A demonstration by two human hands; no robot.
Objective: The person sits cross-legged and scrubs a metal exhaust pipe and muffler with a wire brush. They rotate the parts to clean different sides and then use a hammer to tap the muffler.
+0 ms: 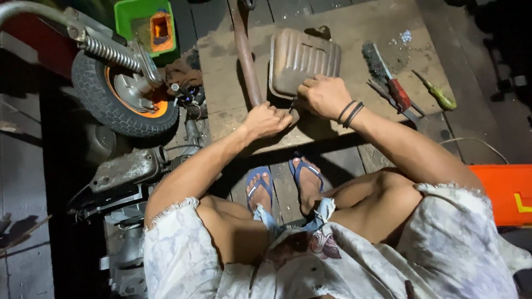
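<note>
Near the centre of the frame, both hands meet at the lower edge of a ribbed metal muffler box [303, 60] that lies on a worn wooden board [354, 27]. The right hand [324, 95], with dark bands around its wrist, is curled over the box's lower right corner, fingers closed on its rim. The left hand [266, 120] sits just below and to the left, balled into a tight fist around something small and dark — what exactly it grips is too hidden to tell. A rusty exhaust pipe [245, 55] runs from the top of the frame down to the box's lower left, ending right by the left fist.

To the right of the box, on the same board, lie a wire brush [374, 62] with a dark bristle head, a red-handled tool [400, 95] touching it, and further right a green-handled screwdriver [438, 95], set apart from the others. In the upper left a small scooter wheel [119, 97] with an orange rim stands beside a coil spring [109, 52], and above it a green plastic bin [141, 19]. Grey engine parts [124, 171] fill the lower left. At the bottom centre — between the person's knees — two feet in blue flip-flops [259, 185] rest on the planks. An orange object [501, 191] shows at the right edge.
</note>
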